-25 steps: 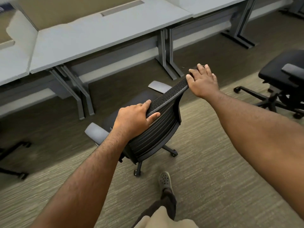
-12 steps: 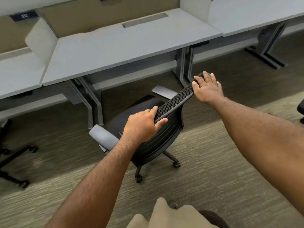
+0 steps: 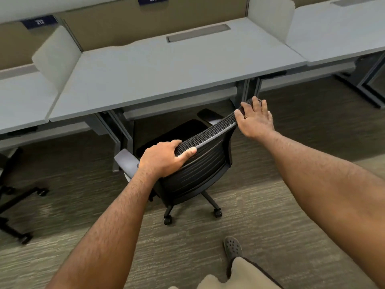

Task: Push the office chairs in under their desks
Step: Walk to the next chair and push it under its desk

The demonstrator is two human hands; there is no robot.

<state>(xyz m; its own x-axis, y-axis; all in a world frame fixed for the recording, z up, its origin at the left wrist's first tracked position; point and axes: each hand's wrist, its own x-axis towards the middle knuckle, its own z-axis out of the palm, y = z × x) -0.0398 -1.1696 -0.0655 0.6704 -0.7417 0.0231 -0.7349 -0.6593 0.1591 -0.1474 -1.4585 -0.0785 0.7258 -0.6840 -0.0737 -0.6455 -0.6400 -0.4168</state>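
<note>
Under left hand (image 3: 164,161), chair backrest (image 3: 198,174) top.

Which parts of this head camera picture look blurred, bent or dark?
Head view: motion blur smears the other chair's base and the 212 sign at left; the left hand, right hand and office chair back are sharp; the wide lens bows the desk front; the desk's shadow darkens the seat.

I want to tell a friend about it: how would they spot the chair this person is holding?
Find the grey desk under the 213 sign. The black chair stands in front of it. Unlike the far-left chair, it has a left hand gripping its mesh top edge and a right hand resting on the corner.
</note>
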